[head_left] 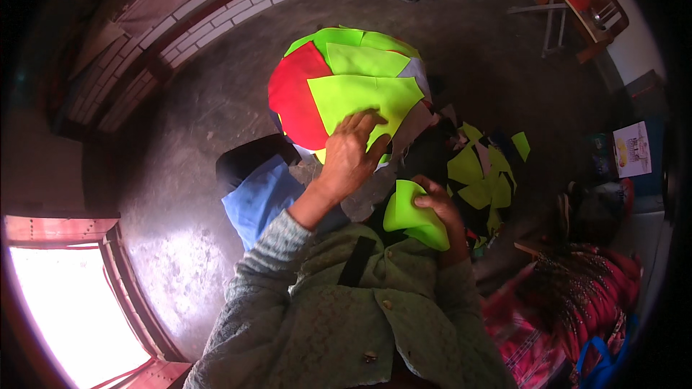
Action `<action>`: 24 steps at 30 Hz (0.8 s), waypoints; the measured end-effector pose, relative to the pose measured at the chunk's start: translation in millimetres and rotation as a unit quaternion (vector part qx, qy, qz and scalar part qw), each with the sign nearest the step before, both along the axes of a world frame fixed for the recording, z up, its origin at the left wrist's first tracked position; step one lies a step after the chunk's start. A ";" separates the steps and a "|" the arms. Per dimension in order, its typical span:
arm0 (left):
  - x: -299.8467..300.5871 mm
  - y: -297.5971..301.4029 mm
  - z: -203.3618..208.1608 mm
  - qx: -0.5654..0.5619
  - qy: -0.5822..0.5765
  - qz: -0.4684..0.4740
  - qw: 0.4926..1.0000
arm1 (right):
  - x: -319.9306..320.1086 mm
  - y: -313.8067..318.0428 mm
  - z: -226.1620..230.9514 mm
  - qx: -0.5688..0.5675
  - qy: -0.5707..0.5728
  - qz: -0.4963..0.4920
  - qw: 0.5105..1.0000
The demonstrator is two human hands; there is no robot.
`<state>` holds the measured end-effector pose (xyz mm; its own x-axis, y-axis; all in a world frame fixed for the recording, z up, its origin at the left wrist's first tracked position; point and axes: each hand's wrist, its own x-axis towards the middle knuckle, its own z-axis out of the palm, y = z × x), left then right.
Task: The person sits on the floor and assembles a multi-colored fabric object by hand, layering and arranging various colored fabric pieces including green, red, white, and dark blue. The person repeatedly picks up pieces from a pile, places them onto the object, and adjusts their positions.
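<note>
Neon-yellow fabric panel (375, 94) lies under and ahead of my open, nearer left hand (349, 148), widest crosswise, while my right hand (445, 210) grips a folded yellow-green cloth (412, 215).

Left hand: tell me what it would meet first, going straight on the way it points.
Probably the yellow-green cloth piece atop the pile; the left hand overlaps it in view, though contact is unclear.
</note>
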<state>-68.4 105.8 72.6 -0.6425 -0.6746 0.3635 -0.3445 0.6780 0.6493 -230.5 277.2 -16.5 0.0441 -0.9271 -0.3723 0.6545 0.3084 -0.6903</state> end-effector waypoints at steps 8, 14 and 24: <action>-28.0 -19.5 -59.8 -0.189 -0.178 -0.002 0.966 | -5.7 2.8 -9.7 0.004 0.036 0.001 0.999; -21.1 -24.8 -62.9 -0.133 -0.105 -0.029 0.985 | -1.8 -1.0 -1.9 0.002 0.054 -0.016 0.998; 14.6 33.5 -57.1 0.506 0.089 -0.135 0.847 | 6.8 -2.9 8.1 -0.032 -0.016 -0.076 0.996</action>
